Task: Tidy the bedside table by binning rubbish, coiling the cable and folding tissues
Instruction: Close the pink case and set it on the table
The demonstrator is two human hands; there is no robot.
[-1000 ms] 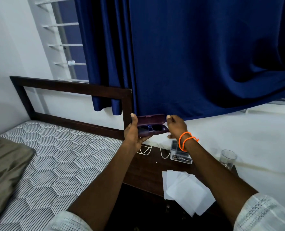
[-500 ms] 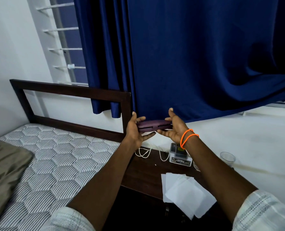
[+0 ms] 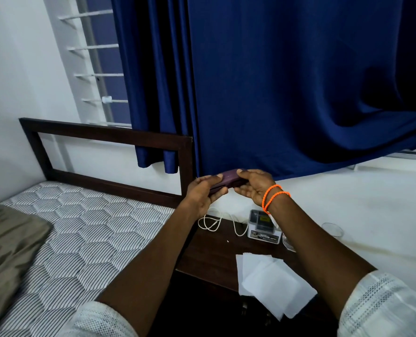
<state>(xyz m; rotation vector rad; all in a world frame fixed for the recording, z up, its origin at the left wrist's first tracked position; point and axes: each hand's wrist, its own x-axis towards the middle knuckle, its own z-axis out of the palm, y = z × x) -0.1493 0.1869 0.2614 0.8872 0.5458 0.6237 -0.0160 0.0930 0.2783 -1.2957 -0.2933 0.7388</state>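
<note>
Head view, near to far. White tissues [image 3: 272,285] lie unfolded in an overlapping stack at the front edge of the dark wooden bench [image 3: 209,254], their corners hanging past it. Behind them a white cable [image 3: 214,221] lies in loose, uncoiled loops at the back of the bench, just beside a small grey-and-white box [image 3: 263,228] whose contents are too small to make out. An empty clear glass [image 3: 331,230] shows to the right, beyond the right forearm; what it stands on is hidden. Above the bench, both hands hold a slim purple case [image 3: 229,182] — closed, tilted, lifted clear of the surface. The left hand [image 3: 203,194] grips its lower left end with curled fingers; the right hand [image 3: 252,186], with orange bands [image 3: 272,195] at the wrist, closes thumb and fingers over the upper right end. To the left lie a quilted mattress [image 3: 80,239] and dark headboard [image 3: 104,152]; behind, a navy curtain [image 3: 287,81].
</note>
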